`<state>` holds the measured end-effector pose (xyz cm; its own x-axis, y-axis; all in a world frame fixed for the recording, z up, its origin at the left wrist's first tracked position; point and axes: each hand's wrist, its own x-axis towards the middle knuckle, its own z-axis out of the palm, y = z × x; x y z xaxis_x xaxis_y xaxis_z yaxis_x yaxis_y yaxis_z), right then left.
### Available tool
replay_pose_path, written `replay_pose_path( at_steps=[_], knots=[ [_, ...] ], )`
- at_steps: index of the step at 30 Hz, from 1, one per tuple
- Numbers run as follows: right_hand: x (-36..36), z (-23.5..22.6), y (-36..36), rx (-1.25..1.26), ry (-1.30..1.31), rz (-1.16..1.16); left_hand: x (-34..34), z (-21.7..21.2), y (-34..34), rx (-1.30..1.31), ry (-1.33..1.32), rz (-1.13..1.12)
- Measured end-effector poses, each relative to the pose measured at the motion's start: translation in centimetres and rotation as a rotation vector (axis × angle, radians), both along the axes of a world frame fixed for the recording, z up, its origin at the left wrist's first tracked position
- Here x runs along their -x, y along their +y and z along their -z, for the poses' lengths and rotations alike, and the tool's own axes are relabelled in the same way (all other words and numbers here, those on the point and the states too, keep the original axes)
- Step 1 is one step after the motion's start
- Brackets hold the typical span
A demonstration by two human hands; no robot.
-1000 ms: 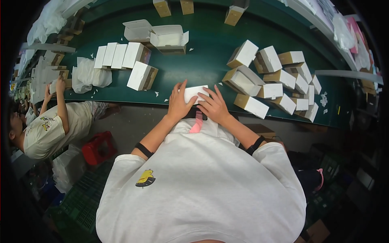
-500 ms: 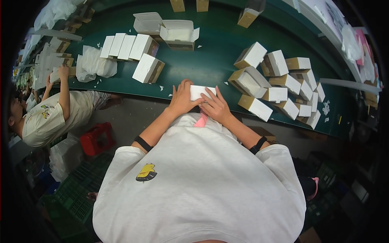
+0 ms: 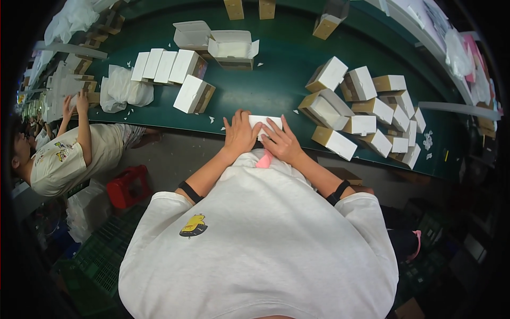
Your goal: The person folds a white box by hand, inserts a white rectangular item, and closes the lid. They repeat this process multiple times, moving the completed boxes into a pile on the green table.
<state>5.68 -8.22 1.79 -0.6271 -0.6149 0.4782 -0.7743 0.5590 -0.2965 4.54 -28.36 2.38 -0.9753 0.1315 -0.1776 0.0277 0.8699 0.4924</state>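
Note:
A small white box (image 3: 258,119) is between my two hands at the near edge of the green table. My left hand (image 3: 240,134) grips its left side, the thumb lying across the front. The fingers of my right hand (image 3: 281,141) rest over its right half and front face. Its underside and the fingertips behind it are hidden. Left of my hands, a white-and-brown carton (image 3: 191,93) sits on the table by a row of similar cartons (image 3: 166,66). An open carton (image 3: 325,110) with something white inside stands to the right.
Many closed cartons (image 3: 374,110) crowd the right side. Two open-lidded cartons (image 3: 231,50) stand at the back. White plastic bags (image 3: 125,90) lie on the left. Another person (image 3: 74,151) works there. Paper scraps dot the table (image 3: 249,87); a red case (image 3: 127,186) is on the floor.
My hands remain on the white box, with the right fingers and left thumb shifted slightly over it. The other person's hands have moved a little at the left.

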Motion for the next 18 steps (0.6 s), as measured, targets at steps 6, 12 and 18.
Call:
replay_pose_path(
  at_steps=[6, 12, 18],
  knots=[
    [-0.21, 0.09, -0.01, -0.005, 0.0, -0.006, -0.17, -0.24, 0.18, 0.009, -0.016, -0.011],
    [-0.45, -0.27, -0.6, 0.036, -0.022, 0.03, -0.17, -0.02, 0.15, -0.066, -0.013, -0.027],
    [-0.54, -0.56, -0.96, 0.042, -0.074, 0.068, -0.18, -0.09, 0.2, -0.081, -0.006, -0.028]
  ],
)
